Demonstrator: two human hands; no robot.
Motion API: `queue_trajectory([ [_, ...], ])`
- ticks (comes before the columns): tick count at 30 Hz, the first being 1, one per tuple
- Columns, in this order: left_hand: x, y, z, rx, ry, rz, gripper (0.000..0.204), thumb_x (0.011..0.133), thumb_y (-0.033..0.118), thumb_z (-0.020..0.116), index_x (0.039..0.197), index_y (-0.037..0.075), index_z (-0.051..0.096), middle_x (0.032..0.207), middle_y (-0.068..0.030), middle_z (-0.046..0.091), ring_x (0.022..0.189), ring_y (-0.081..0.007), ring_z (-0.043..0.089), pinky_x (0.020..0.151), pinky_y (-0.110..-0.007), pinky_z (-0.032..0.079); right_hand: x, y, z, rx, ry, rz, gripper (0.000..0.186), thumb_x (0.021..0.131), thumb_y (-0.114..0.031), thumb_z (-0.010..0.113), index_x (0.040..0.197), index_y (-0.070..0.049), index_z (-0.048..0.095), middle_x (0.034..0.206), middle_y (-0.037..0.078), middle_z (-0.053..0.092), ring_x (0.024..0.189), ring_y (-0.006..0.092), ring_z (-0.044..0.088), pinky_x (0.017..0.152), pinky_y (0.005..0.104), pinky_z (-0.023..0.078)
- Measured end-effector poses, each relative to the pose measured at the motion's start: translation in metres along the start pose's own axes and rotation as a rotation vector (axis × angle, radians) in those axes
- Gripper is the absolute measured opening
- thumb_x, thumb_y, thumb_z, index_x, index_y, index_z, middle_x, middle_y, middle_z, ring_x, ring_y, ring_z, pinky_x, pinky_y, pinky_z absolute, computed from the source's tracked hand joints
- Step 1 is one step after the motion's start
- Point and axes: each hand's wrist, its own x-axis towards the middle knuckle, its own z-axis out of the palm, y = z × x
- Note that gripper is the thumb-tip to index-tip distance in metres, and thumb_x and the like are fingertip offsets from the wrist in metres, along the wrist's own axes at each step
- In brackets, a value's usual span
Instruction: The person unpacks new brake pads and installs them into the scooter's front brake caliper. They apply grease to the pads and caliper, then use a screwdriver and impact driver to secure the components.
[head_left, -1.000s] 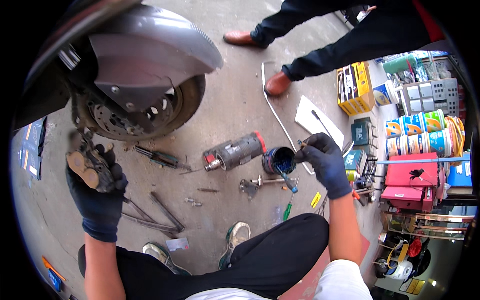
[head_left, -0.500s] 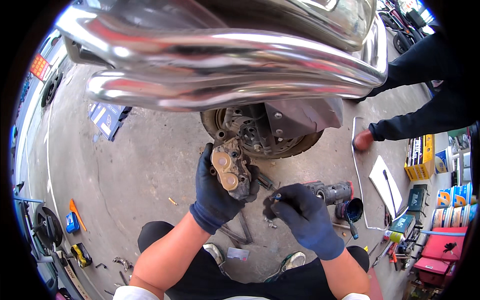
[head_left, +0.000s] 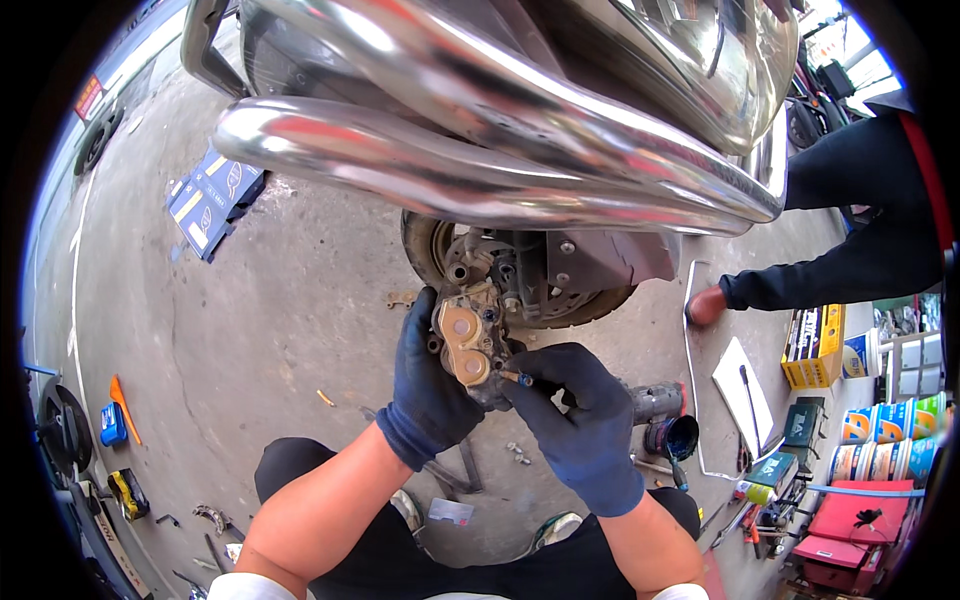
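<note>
the left hand [head_left: 425, 372] has its grip closed around the brake caliper [head_left: 462, 345]; beyond the caliper stands the wheel [head_left: 420, 250]. at the caliper's lower right edge, the right hand [head_left: 580, 412] pinches a small pin [head_left: 519, 378].

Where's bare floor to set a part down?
Largest patch: floor left of the left hand, between the blue flat boxes above and the orange object at lower left; a small tan stick lies at its right. Narrower: between tyre and white bent rod. Crowded: right of the right hand, with power tool, black cup and green cases.
</note>
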Motion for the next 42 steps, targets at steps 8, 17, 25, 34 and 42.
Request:
queue_trajectory([
  [8,0.001,-0.003,0.002,-0.012,0.032,0.041,0.06,0.098,0.056,0.035,0.138,0.012,0.047,0.131,-0.0101,0.058,0.115,-0.0278,0.059,0.097,-0.044,0.05,0.003,-0.001,0.0,-0.058,0.047,-0.013,0.018,0.08,-0.001,0.072,0.096,0.002,0.065,0.083,0.009,0.063,0.065,0.0138,0.061,0.06,0.0267,0.05],
  [17,0.001,-0.004,-0.002,0.012,-0.009,0.04,0.065,0.097,0.062,0.037,0.137,0.012,0.046,0.126,-0.0093,0.06,0.107,-0.0269,0.064,0.083,-0.043,0.057,-0.001,0.007,0.0,0.261,0.034,0.317,0.017,0.082,-0.002,0.069,0.097,0.003,0.063,0.08,0.005,0.065,0.067,0.0066,0.058,0.06,0.023,0.047],
  [25,-0.006,-0.009,0.007,0.008,-0.116,0.059,0.065,0.096,0.061,0.04,0.137,0.012,0.046,0.124,-0.0101,0.061,0.099,-0.0288,0.066,0.082,-0.044,0.057,0.004,0.003,-0.01,0.488,-0.002,0.496,0.025,0.084,-0.004,0.07,0.107,0.002,0.061,0.082,0.005,0.065,0.07,0.0068,0.058,0.062,0.0229,0.047],
  [34,-0.014,0.007,0.01,-0.043,0.062,0.101,0.067,0.09,0.068,0.045,0.126,0.013,0.057,0.112,-0.0175,0.066,0.083,-0.0305,0.068,0.055,-0.034,0.052,-0.099,0.138,0.019,-0.494,-0.458,0.238,0.018,0.088,-0.018,0.059,0.098,-0.003,0.058,0.087,0.012,0.069,0.078,0.0303,0.068,0.069,0.0412,0.053],
  [42,-0.038,0.02,0.01,0.113,-0.081,0.143,0.071,0.092,0.067,0.043,0.132,0.009,0.05,0.112,-0.0256,0.063,0.074,-0.0287,0.066,0.042,-0.026,0.042,-0.183,0.261,0.085,-0.913,-0.384,0.108,0.01,0.082,-0.014,0.053,0.089,-0.007,0.056,0.074,0.012,0.06,0.067,0.0292,0.064,0.056,0.0449,0.05],
])
